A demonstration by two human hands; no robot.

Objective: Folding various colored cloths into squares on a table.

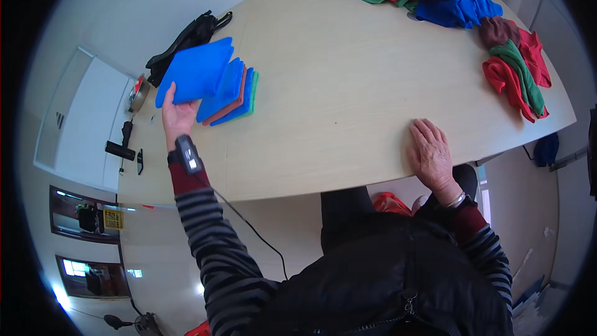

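Cloth (198, 70) seems light, soft and hard to damage, best held by the near edge our left hand (178, 117) grasps, while our right hand (431, 157) rests flat, holding nothing.

We've got a pale worktop (323, 81), and on its left sits a stack of folded cloths (231, 96), blue, brownish-red and green edges showing! Beyond it we spot a black bag (196, 33); by the left edge, a black T-shaped object (122, 149), perhaps a stand, too small for us to tell. Across to the right, loose cloths (457, 10) sprawl, red, green, blue, brown, and there's the right hand (431, 155), palm down on the surface.
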